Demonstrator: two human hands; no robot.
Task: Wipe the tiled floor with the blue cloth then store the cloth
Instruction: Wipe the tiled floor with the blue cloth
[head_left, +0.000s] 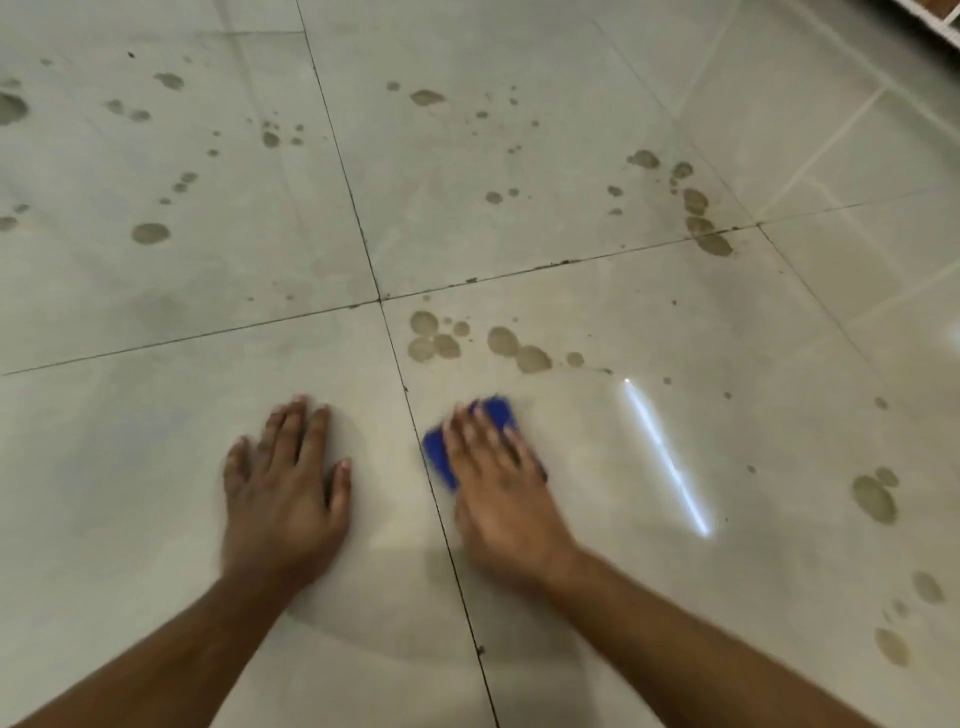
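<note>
- We're low over the tiled floor (519, 234), pale glossy tiles with dark grout lines, spattered with muddy spots (501, 340) ahead and off to the right.
- Our left hand (283, 488) lies flat, fingers spread wide, holding nothing; we judge it's propping our weight while we lean in.
- Our right hand (501, 493) presses down with straight fingers on the cloth, blurred, so likely mid-swipe.
- The blue cloth (441, 452) sits bunched under that palm, just right of the grout line, near the closest spots.
- Plenty of stains left; storing comes much later, we reckon.
</note>
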